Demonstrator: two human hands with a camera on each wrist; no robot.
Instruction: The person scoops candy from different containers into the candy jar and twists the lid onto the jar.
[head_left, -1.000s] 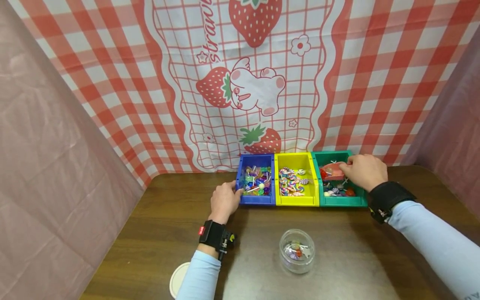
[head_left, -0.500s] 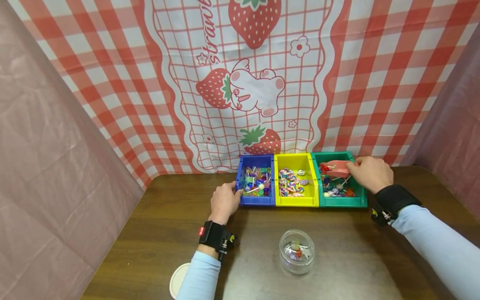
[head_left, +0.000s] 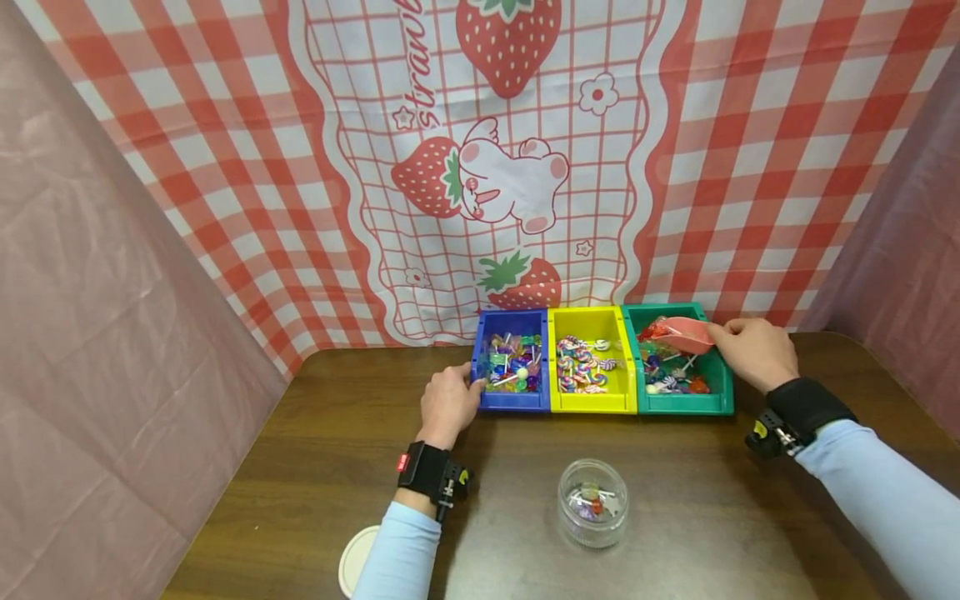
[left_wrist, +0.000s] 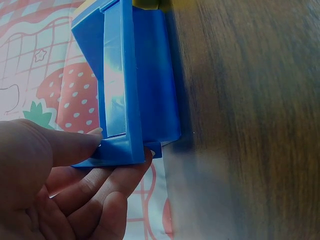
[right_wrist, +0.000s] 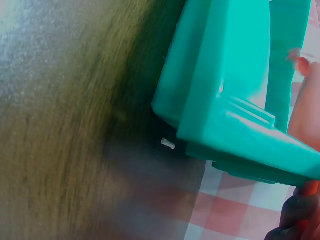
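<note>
My left hand [head_left: 448, 404] grips the front left corner of a blue bin [head_left: 514, 402]. In the left wrist view, the thumb lies over the wall of the blue bin [left_wrist: 155, 80] with fingers beneath. My right hand [head_left: 753, 354] pinches the handle end of a pink scoop [head_left: 690, 335], tilted over the back of a green bin [head_left: 686, 406]. Reddish wrapped candies [head_left: 654, 327] lie at the scoop's mouth. Lollipops and wrapped candies fill the green bin's floor. From the right wrist, the green bin [right_wrist: 240, 125] hides most of the hand.
Between the blue and green bins stands a yellow bin [head_left: 596, 404] with swirl lollipops [head_left: 581, 367]. A clear jar [head_left: 592, 529] holding a few candies is nearer on the table. A white disc [head_left: 356, 562] lies partly under the left sleeve. A checked cloth [head_left: 750, 167] hangs behind.
My right hand has moved a little right and toward me, drawing the scoop up and tilting it over the green bin. The left hand stays put.
</note>
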